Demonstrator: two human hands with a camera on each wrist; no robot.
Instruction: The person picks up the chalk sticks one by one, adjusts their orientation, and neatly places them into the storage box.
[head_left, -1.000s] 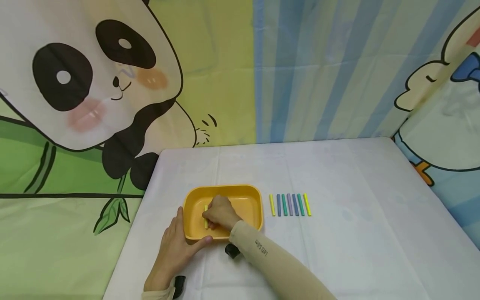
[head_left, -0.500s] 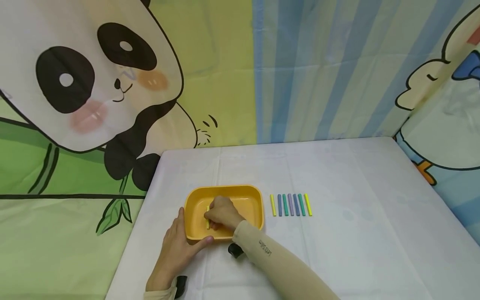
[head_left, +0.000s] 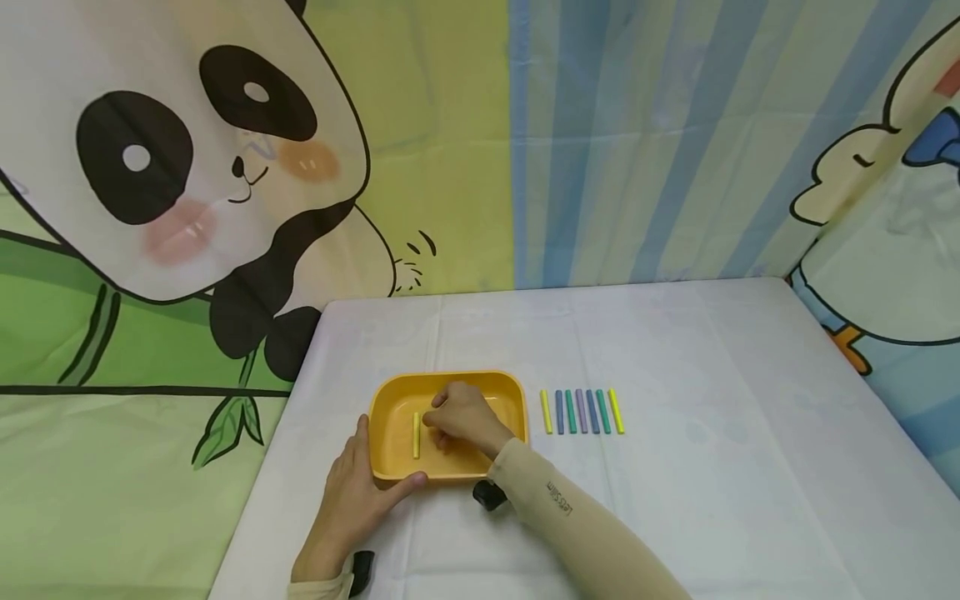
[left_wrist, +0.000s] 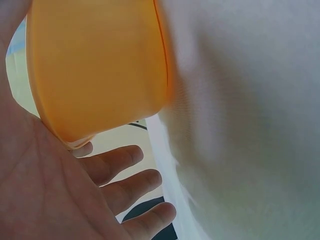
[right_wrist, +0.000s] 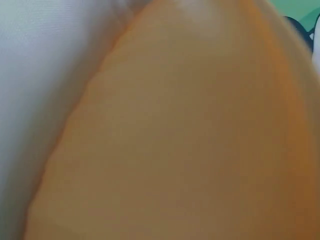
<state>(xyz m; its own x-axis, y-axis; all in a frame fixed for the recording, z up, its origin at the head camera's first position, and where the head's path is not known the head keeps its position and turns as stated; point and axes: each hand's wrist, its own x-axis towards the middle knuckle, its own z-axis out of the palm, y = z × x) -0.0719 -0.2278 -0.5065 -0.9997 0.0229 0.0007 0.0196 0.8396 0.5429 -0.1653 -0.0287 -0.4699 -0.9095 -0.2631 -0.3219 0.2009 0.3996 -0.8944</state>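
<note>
A yellow chalk stick [head_left: 416, 436] lies upright in the picture on the floor of the orange-yellow tray [head_left: 393, 400]. My right hand [head_left: 467, 419] is inside the tray, just right of that stick, with loosely bent fingers and nothing visible in them. Around the tray's near left corner rests my left hand [head_left: 352, 492], its fingers straight along the left side and the thumb along the front. The left wrist view shows this hand [left_wrist: 45, 185] against the rim, fingers spread. Only the tray's outer wall [right_wrist: 175, 125] fills the right wrist view; the right fingers are hidden there.
Right of the tray, a row of several chalk sticks [head_left: 581, 412] in yellow, blue, green and purple lies on the white tablecloth [head_left: 712, 467]. Behind the table hangs a cartoon-printed curtain [head_left: 442, 150].
My right hand has let go of the yellow chalk stick and moved a little to the right, leaving the stick lying in the tray. My left hand stays in place.
</note>
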